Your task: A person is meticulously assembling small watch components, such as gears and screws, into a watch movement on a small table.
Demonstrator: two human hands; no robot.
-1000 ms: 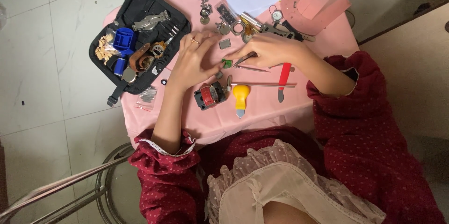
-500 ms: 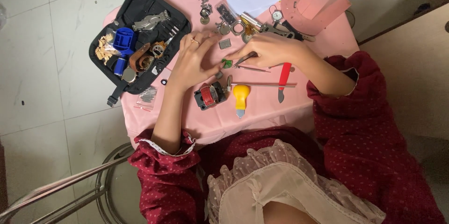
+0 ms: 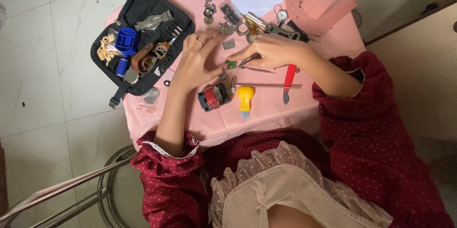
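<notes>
- At frame centre, the right hand pinches slim tweezers, tips angled toward a small green part on the pink table.
- The left hand, fingers curled, rests beside that part, apparently steadying it; whether it grips anything cannot be told.
- Just below lie a yellow-handled tool, a red-handled knife and a black-and-red holder, kept within easy reach.
- An open black tool case sits upper left.
</notes>
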